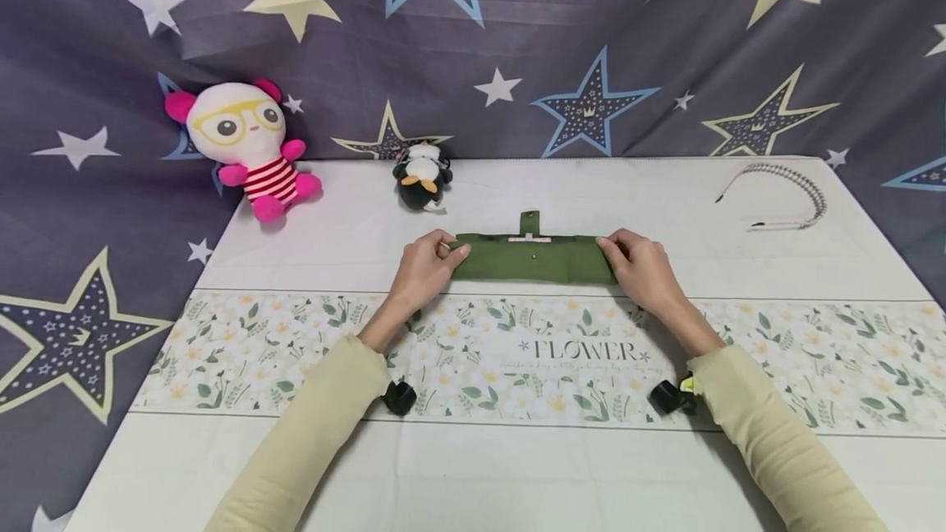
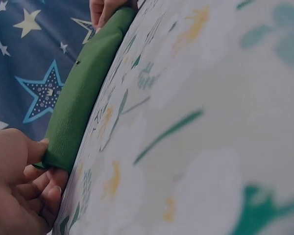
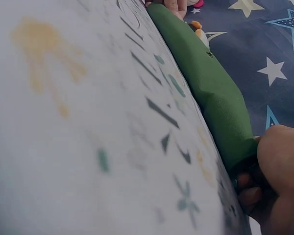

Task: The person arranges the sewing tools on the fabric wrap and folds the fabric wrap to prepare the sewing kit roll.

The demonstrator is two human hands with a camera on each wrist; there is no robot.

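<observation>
A folded green fabric bag [image 1: 502, 263] lies lengthwise across the white table, as a long flat strip. From the middle of its far edge a short green tab [image 1: 530, 222] with a snap sticks out, unfastened. Beside the tab a small pale label shows, and a snap stud sits on the front face. My left hand [image 1: 424, 273] pinches the bag's left end between thumb and fingers. At the other end, my right hand [image 1: 645, 271] pinches the right corner. Both wrist views show the green fabric stretched between the two hands, close to the table.
At the back left sits a pink-and-white plush toy [image 1: 244, 146] with yellow glasses. A penguin plush [image 1: 421, 177] lies behind the bag, to the left. A headband [image 1: 809, 187] rests at the back right. A flower-printed band [image 1: 458, 360] runs across the table; a star-patterned curtain [image 1: 473, 56] hangs behind.
</observation>
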